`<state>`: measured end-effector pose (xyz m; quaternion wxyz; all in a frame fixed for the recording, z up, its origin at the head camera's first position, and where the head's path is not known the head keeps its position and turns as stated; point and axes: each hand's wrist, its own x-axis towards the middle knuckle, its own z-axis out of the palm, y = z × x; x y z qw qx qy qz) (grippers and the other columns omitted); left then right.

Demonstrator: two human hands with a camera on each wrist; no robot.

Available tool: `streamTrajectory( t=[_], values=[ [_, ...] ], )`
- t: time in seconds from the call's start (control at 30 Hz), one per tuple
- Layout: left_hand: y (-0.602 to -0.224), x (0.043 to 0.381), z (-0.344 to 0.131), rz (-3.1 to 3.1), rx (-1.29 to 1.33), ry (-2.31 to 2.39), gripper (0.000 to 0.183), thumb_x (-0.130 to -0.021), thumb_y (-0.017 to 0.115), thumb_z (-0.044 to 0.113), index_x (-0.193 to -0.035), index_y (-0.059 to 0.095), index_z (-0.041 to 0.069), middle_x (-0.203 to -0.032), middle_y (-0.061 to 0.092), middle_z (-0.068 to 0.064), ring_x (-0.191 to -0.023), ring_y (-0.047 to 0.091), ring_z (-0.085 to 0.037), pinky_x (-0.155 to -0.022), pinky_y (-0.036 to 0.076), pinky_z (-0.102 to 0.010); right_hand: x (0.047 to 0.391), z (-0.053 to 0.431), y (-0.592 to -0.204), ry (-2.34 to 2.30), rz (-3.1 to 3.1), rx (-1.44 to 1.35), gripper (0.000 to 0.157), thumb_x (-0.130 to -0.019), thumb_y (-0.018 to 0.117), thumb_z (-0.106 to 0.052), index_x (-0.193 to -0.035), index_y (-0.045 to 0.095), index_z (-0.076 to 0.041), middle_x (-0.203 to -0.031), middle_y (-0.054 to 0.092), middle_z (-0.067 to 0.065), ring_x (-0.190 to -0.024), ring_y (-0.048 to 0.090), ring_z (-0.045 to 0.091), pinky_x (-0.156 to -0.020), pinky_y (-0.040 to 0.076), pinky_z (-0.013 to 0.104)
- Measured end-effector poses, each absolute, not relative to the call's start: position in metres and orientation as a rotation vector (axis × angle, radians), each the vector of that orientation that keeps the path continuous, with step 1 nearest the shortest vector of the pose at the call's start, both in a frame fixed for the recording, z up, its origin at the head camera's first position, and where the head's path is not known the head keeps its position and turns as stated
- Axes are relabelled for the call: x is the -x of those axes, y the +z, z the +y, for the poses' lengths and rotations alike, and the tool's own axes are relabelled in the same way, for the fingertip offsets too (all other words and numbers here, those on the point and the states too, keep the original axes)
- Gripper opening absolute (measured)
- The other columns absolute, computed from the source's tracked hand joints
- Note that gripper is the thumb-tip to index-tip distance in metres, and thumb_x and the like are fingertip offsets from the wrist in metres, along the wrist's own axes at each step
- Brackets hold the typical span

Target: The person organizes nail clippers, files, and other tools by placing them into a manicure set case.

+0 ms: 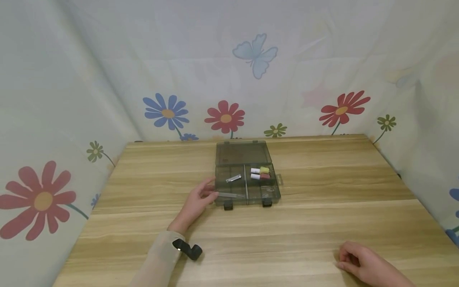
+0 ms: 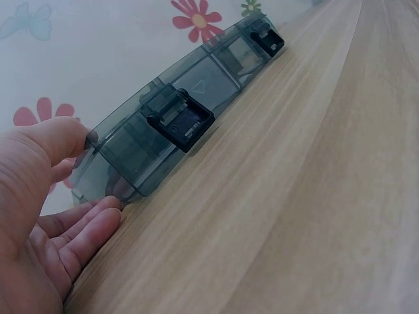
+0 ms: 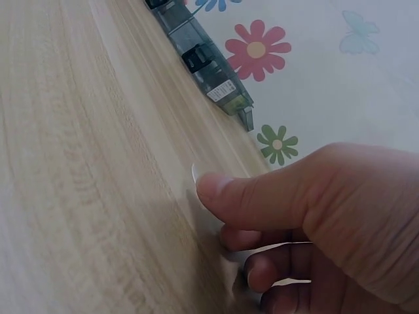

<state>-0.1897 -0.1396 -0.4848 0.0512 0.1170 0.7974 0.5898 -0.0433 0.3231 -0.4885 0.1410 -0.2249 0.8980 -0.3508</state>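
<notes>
A grey see-through compartment box [image 1: 243,153] lies on the table with its lid folded back. My left hand [image 1: 199,197] holds the box's left end; in the left wrist view the thumb [image 2: 62,139] is at the top rim and the other fingers are low by the wall. Inside lie a nail clipper [image 1: 234,178], a flat clear strip [image 1: 227,195], and two small bottles [image 1: 255,170] with yellow and dark red ends. My right hand [image 1: 362,261] rests at the lower right, loosely curled. By its thumb tip shows a thin pale curved sliver [image 3: 194,174]; whether it is held cannot be told.
The wooden table [image 1: 305,227] runs back to a flowered cloth wall [image 1: 179,71] and is flanked by cloth on both sides. Two black latches [image 1: 267,202] hang at the box's front edge. A black wrist device [image 1: 190,250] sits on the left sleeve.
</notes>
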Motion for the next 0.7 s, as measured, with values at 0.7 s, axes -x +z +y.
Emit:
streamTrajectory(
  t=[0.7],
  values=[
    [-0.485, 0.19, -0.14, 2.419, -0.376, 1.796, 0.056, -0.09, 0.063, 0.015, -0.141, 0.039, 0.006, -0.125, 0.052, -0.027, -0.106, 0.056, -0.034, -0.077, 0.051, -0.034, 0.06, 0.304, -0.481, -1.049, 2.784, 0.895, 0.018, -0.083, 0.069, -0.01, -0.08, 0.053, -0.018, -0.072, 0.045, -0.019, -0.062, 0.041, -0.004, -0.048, 0.038, 0.018]
  ],
)
